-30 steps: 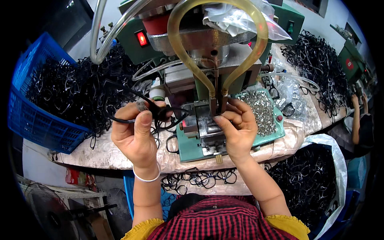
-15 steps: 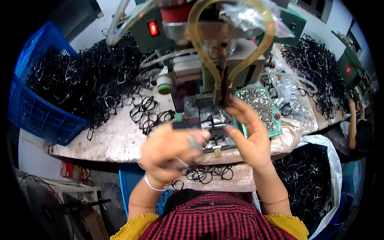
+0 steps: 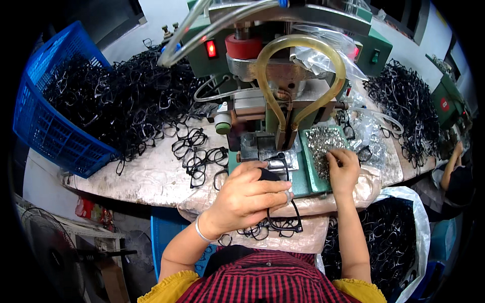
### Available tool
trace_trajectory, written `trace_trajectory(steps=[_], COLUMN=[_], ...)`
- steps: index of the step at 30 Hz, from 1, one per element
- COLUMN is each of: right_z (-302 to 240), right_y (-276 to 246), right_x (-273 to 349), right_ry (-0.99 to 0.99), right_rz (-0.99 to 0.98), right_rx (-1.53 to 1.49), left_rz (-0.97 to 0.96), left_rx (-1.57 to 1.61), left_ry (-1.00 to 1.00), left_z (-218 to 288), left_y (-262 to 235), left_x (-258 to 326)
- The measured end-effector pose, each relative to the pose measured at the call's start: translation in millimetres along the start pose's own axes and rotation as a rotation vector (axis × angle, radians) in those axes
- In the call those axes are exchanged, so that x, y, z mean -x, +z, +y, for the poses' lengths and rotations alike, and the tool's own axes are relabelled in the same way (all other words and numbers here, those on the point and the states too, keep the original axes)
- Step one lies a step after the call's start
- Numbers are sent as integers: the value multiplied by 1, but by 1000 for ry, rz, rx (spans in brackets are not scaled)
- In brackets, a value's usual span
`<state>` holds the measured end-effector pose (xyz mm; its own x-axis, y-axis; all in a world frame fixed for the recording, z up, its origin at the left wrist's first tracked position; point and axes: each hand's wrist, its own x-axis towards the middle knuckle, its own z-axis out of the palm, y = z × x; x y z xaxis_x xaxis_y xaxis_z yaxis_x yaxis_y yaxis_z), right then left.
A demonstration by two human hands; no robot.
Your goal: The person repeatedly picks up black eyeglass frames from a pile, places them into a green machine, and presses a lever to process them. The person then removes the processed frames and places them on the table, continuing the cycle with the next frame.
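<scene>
My left hand (image 3: 247, 197) is closed on a black eyeglass frame (image 3: 299, 222) in front of the green press (image 3: 262, 111). One lens rim hangs below the fingers, and the frame's upper end lies on the metal fixture (image 3: 275, 162) under the press head. My right hand (image 3: 346, 171) is at the green tray (image 3: 319, 187) of small shiny metal parts (image 3: 323, 144), to the right of the fixture. Its thumb and fingers are pinched together at the pile; what lies between the fingertips is too small to make out.
Loose black eyeglass frames (image 3: 194, 156) lie left of the press. A large heap (image 3: 146, 96) spills from a blue crate (image 3: 65, 136). A white sack (image 3: 422, 222) of frames stands at lower right. A yellowish hose (image 3: 263, 60) loops before the press; another person (image 3: 457, 177) works far right.
My right hand has moved from beside the fixture right and down to the tray of metal parts, its fingers closing. My left hand now holds an eyeglass frame in plain sight. The view has shifted slightly.
</scene>
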<state>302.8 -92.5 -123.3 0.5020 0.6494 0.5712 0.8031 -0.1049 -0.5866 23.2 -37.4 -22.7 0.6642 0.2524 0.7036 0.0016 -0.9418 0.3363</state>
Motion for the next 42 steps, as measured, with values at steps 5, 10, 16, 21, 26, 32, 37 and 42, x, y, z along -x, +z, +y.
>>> trace_trajectory(steps=[5,10,16,21,26,32,37,42], right_z=[-33,-17,28,-2,-14,18,-18,-92], right_y=[39,27,-16,34,40,-22,-49,-7], right_x=[-26,-10,29,-2,-11,43,43,-17], right_ry=[-371,-394,487,394,271,198,168,-188], right_rz=[-28,-74,285,90,-28,86,3,-98], right_rx=[147,158,-680,-634,-675,-258,-388,-573], left_rz=[-42,59,810,272,-452,128,791,771], left_rx=[-42,-287,-327,-595,-523,-507,83,228], left_ry=[-43,-135,-943,-554,-261,-502,-838,-709], left_z=[1,26,-14,-63,-134,-144,-102,-99], left_y=[5,-8,-68,-85,-71,-79,-46,-12], left_x=[9,65,170,136,124,148,147,97])
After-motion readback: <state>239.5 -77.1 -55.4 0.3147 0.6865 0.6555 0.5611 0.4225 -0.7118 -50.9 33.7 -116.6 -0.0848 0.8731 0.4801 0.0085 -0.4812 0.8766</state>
